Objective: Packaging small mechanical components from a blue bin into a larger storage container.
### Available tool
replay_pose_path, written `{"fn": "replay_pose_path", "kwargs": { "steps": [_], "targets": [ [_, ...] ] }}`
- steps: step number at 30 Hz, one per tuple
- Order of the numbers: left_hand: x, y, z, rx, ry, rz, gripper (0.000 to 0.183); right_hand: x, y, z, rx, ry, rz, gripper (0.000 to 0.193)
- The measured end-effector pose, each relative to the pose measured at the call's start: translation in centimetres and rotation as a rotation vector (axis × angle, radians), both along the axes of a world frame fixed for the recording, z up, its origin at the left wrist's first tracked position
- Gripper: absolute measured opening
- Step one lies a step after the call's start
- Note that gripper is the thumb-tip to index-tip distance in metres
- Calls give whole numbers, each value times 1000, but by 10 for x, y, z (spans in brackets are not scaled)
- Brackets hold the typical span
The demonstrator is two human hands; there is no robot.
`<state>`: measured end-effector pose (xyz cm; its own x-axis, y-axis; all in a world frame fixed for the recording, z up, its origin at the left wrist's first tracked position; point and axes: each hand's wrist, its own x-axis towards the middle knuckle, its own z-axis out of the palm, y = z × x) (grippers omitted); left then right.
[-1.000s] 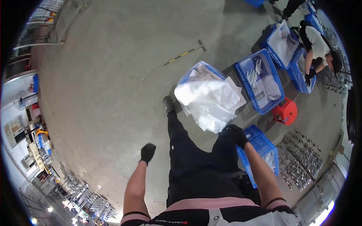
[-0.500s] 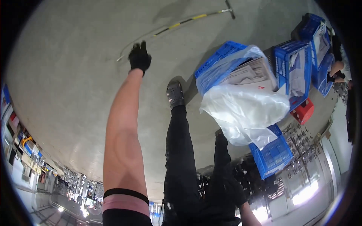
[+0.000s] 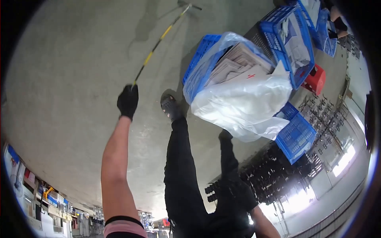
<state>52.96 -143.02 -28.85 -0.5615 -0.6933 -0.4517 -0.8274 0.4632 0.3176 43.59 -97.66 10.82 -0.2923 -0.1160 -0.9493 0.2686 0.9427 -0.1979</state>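
My left hand [image 3: 128, 101], in a black glove, is closed round the near end of a thin rod with yellow and black stripes [image 3: 154, 48]. The rod runs away from me over the grey floor to a dark T-shaped crosspiece [image 3: 189, 5]. Its near tip is hidden in my fist. My right hand [image 3: 243, 196], also gloved in black, rests low by my right leg, and its fingers blend into the dark trousers. To the right of my left shoe stands a blue crate [image 3: 200, 51] lined with clear plastic, with stacked flat greyish pieces [image 3: 234, 65] inside.
White plastic sheeting [image 3: 242, 103] spills over the crate's near side. More blue crates [image 3: 274, 29] stand beyond it at the right, with a red plastic container [image 3: 315, 79] beside them. Another blue crate [image 3: 295, 135] sits nearer. A person's arm [image 3: 336, 18] shows at the far right.
My left hand, earlier open beside the rod's near end, has closed on it and drawn nearer to me. The rod now points more directly away, and the whole view has shifted.
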Motion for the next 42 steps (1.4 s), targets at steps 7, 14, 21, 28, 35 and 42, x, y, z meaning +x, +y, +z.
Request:
{"fn": "replay_pose_path", "kwargs": {
  "steps": [7,14,21,28,35,42],
  "targets": [
    [99,51,223,-114,18,-6,31,-44,-46,63,-285,183,-25,45],
    [153,138,432,68,149,-68,35,-52,50,115,-481,614,-123,83],
    [119,266,538,308,169,-529,32,-59,275,173,-452,1121,-356,101],
    [62,362,629,209,19,-1087,39,28,463,250,-511,938,-501,76],
    [-31,411,649,64,70,-1613,39,172,536,276,-760,137,-1092,36],
    [-91,470,640,-393,770,-1503,28,236,471,348,-930,142,-1400,30]
  ]
}}
